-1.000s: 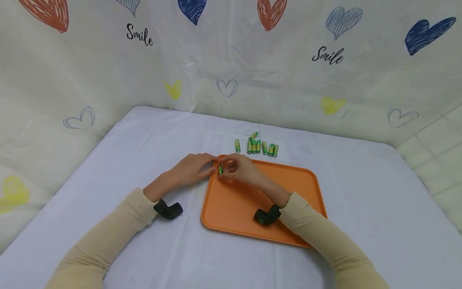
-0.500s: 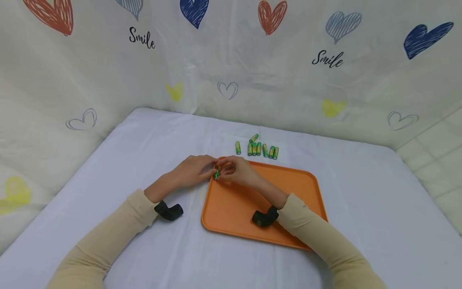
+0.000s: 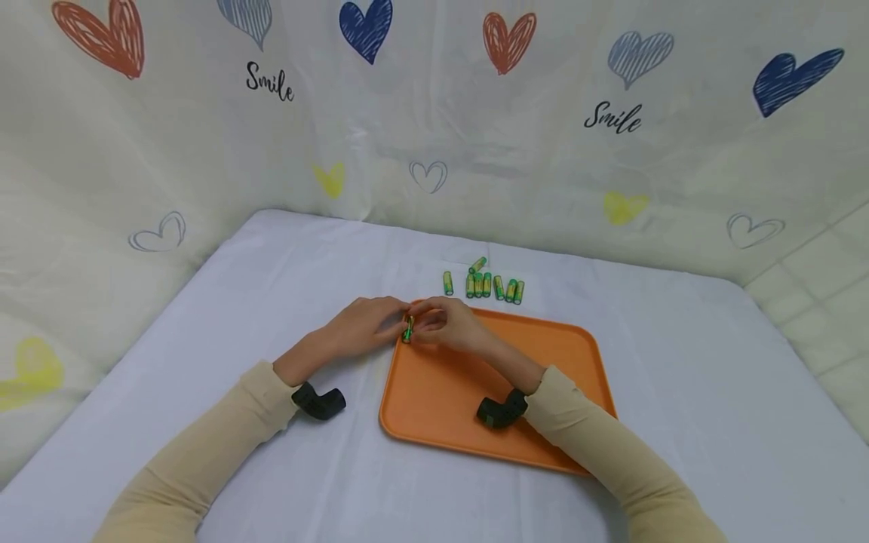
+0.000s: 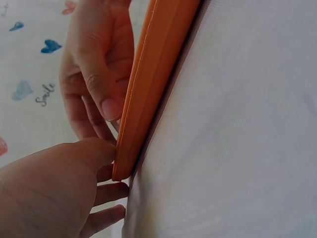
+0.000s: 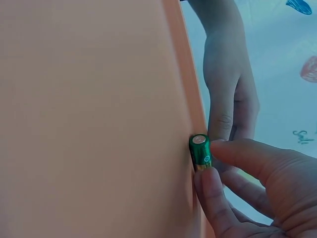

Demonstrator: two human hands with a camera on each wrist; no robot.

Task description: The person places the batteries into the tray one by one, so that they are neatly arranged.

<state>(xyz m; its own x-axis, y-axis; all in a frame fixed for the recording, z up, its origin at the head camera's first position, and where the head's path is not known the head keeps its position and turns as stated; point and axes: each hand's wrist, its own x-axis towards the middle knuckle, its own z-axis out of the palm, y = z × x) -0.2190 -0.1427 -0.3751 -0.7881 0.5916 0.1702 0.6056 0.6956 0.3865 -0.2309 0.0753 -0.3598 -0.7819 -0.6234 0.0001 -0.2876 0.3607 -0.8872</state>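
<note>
A green-and-gold battery point(image 5: 200, 151) lies against the inner left rim of the orange tray point(image 3: 441, 400), near its far left corner. My right hand point(image 3: 450, 324) has this battery between thumb and forefinger; in the right wrist view the fingers point(image 5: 210, 186) cover its far part. Beside the same corner rests my left hand point(image 3: 366, 326), its thumb straight at the rim and close to the battery. In the left wrist view, the other fingers point(image 4: 111, 192) of the left hand extend past the corner, on the tray's outer side.
Beyond the tray's far edge, several more batteries point(image 3: 478, 285) lie on the white tablecloth point(image 3: 285, 264), most in a loose row. One battery point(image 3: 448, 283) lies a little apart on the left. A heart-printed backdrop point(image 3: 529, 136) hangs behind.
My right hand has moved the battery left and slightly toward me, up to the tray's left rim. The left hand stays at the corner. The head view has tilted up slightly.
</note>
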